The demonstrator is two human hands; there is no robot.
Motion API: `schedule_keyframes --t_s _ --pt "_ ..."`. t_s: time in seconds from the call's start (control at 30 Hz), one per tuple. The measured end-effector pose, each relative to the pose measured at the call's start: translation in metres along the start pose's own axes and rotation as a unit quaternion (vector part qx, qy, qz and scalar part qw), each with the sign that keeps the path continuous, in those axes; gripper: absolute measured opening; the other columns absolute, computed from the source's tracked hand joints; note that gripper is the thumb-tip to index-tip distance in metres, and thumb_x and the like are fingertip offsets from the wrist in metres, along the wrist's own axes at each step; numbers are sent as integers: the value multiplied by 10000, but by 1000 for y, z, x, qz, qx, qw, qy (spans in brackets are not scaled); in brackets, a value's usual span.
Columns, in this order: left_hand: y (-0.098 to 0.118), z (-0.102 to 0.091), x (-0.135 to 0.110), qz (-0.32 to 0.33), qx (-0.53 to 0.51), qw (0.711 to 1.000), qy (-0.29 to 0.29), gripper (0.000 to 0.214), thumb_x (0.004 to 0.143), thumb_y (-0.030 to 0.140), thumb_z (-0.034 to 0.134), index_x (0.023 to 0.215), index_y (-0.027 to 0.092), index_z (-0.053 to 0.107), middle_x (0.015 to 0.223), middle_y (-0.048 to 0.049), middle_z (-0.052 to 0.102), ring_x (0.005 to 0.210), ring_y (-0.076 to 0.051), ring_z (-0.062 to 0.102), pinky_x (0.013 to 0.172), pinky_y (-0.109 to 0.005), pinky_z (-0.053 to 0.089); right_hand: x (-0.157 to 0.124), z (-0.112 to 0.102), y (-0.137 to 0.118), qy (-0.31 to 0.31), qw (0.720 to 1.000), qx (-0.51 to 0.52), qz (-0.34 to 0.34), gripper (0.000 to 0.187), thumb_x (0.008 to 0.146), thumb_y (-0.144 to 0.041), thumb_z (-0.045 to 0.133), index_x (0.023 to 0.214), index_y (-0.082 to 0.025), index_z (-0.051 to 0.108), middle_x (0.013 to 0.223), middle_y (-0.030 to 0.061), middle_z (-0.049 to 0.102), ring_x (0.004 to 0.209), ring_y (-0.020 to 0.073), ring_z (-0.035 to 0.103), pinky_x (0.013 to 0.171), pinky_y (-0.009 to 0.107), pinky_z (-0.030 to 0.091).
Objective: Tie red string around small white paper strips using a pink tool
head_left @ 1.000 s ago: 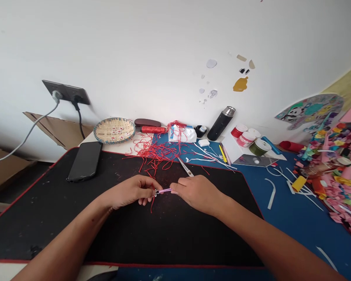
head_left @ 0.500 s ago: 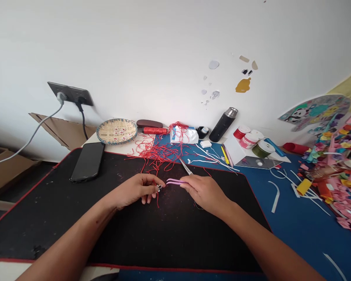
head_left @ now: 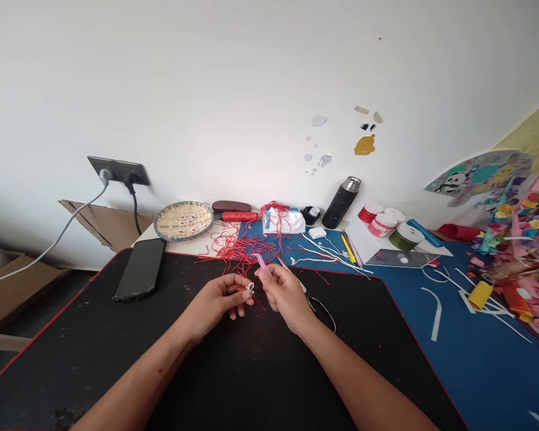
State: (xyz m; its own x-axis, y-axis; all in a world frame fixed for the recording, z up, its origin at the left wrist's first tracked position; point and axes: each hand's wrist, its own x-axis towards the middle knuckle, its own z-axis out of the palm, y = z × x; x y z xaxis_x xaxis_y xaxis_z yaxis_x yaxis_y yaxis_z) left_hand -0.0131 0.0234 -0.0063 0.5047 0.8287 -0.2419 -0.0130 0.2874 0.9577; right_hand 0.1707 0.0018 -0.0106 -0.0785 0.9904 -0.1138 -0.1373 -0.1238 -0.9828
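My left hand (head_left: 222, 299) pinches a small knot of white cord (head_left: 250, 288) with loops, and a thin red cord trails from it. Close by on the right, my right hand (head_left: 285, 294) is closed around purple tweezers (head_left: 261, 261), whose tips point up and away to the left. The two hands are a short gap apart above the black mat (head_left: 197, 383). A pair of scissors (head_left: 320, 308) lies on the mat, partly hidden behind my right hand. Beyond my fingers spreads a heap of cut red cords (head_left: 240, 251).
At the back stand a woven basket (head_left: 184, 221), a red thread spool (head_left: 239, 216), a black flask (head_left: 342, 202) and ribbon rolls (head_left: 383, 224). A phone (head_left: 141, 269) lies at the left. White cords (head_left: 323, 245) and colourful paper pieces (head_left: 532, 269) are on the right.
My right hand has turned, so the tweezers now point up and away instead of left at the white knot. The scissors' handle shows more. The whole view has shifted slightly upward.
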Motion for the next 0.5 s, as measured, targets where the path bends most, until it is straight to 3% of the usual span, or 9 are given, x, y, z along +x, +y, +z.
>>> schedule_keyframes --t_s 0.27,0.5 --pt "-2 3 -2 0 20 1000 -18 420 734 498 836 932 153 701 790 -30 732 602 -125 585 551 -241 434 -5 -7 5 -46 994 60 76 467 789 -606 763 875 -176 601 545 -125 324 417 36 175 382 198 95" --pt "2 8 -1 -15 31 999 -12 442 681 511 859 888 152 705 709 -1 690 592 -125 566 539 -237 421 -9 -10 5 -64 993 61 81 465 778 -588 782 823 -195 538 532 -135 311 419 36 165 393 209 97"
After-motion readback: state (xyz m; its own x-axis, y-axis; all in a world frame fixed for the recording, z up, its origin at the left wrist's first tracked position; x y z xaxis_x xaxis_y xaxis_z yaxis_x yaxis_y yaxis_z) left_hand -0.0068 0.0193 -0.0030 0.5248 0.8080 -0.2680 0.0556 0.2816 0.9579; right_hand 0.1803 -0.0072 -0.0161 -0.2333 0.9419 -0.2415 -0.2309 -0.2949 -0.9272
